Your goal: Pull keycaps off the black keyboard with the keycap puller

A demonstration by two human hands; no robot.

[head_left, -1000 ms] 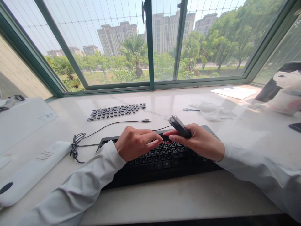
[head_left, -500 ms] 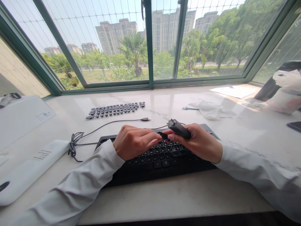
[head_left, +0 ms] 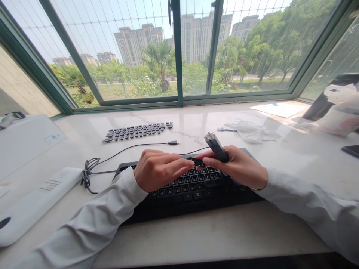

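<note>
A long black keycap (head_left: 197, 161) is pinched between the fingertips of both hands, above a black keyboard (head_left: 171, 203). My left hand (head_left: 158, 170), closed, grips its left end with thumb and fingers. On the other end are the thumb and fingers of my right hand (head_left: 238, 164). That hand also keeps a thick dark tool (head_left: 217, 147) with metal prongs at its tip, tilted up and to the left, in the crook of the thumb. Most of the keyboard shows bare switch sockets, with several keys still fitted along the near row.
Behind the keyboard lie rows of loose dark keycaps (head_left: 137, 131). A coiled cable (head_left: 91, 168) with a USB plug (head_left: 174, 142) lies left of it. A blue-handled brush (head_left: 227, 129) and crumpled tissue (head_left: 254, 130) are at back right. A white device (head_left: 42, 198) sits at left.
My right hand has shifted slightly right, and the tool in it has tipped a little more upright. The keycap has moved slightly right and shows more between the fingertips.
</note>
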